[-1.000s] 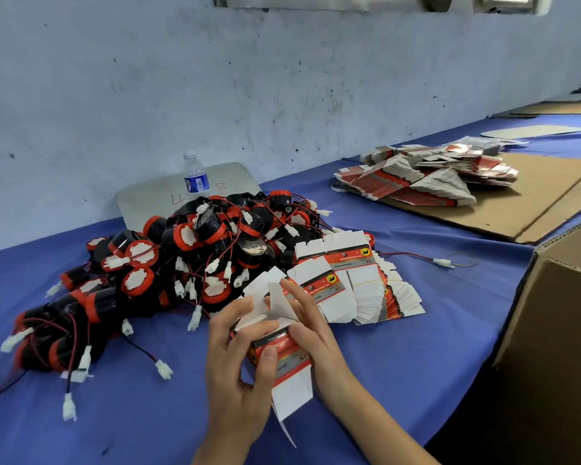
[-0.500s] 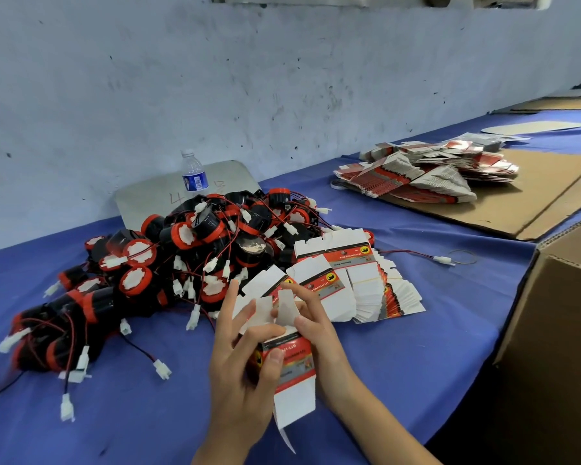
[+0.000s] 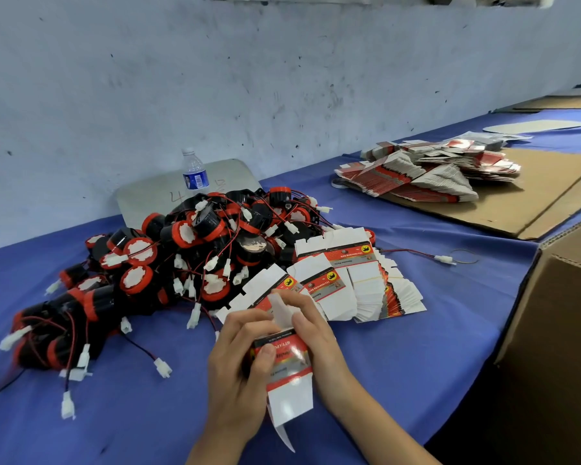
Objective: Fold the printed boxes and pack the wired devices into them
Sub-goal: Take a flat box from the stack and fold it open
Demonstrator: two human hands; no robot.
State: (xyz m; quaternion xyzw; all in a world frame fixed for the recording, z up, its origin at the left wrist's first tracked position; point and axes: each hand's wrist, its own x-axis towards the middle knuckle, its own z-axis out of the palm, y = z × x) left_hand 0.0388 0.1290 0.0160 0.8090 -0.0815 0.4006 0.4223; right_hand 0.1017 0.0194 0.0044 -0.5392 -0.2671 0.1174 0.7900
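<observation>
A red, white and black printed box [image 3: 287, 370] is held upright above the blue table [image 3: 433, 347]. My left hand [image 3: 239, 374] grips its left side with the thumb on the printed face. My right hand [image 3: 311, 333] grips the right side, its fingers pressing a white top flap [image 3: 282, 312] down. The bottom flaps hang open below. Behind lies a fanned stack of flat printed boxes [image 3: 356, 283]. A heap of black and red wired devices [image 3: 182, 260] with white connectors lies to the left.
A water bottle [image 3: 194, 172] stands by the wall on a grey sheet. A second pile of flat boxes [image 3: 426, 172] lies on cardboard at the back right. A large brown carton [image 3: 557, 330] stands at the right edge. One loose wire with connector [image 3: 445, 260] lies beside it.
The box has been turned more upright between my hands and its top flaps have been folded inward. Both hands have shifted slightly nearer to me.
</observation>
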